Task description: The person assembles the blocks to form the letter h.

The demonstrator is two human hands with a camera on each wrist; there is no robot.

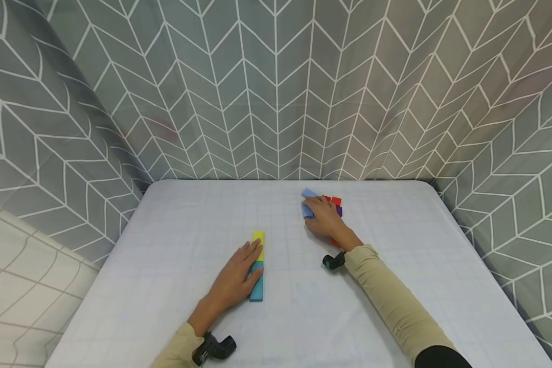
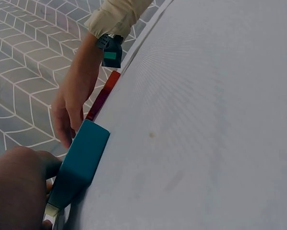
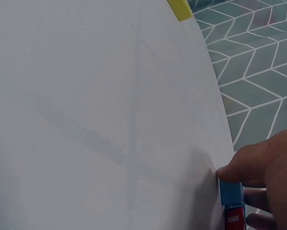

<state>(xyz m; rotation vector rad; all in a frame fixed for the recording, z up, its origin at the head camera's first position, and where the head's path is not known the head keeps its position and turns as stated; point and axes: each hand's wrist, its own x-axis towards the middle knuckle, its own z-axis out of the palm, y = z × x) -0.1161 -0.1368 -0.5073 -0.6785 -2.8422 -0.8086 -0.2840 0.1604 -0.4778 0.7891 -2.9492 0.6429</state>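
My left hand (image 1: 234, 278) lies with extended fingers against a row made of a yellow block (image 1: 258, 235) and a teal block (image 1: 256, 291). Its thumb touches the teal block (image 2: 83, 153), which looks thick and flat-sided in the left wrist view. Farther back, my right hand (image 1: 324, 217) pinches a light blue block (image 1: 307, 211) between thumb and fingers. Another light blue piece (image 1: 309, 192) shows beyond the fingertips. Red blocks (image 1: 336, 201) and a purple block (image 1: 339, 210) sit beside this hand, which partly covers them.
A white cloth covers the table (image 1: 165, 245). Grey chevron curtains (image 1: 276, 102) hang behind it and along the sides. Each wrist wears a black camera, such as the right one (image 1: 334, 261).
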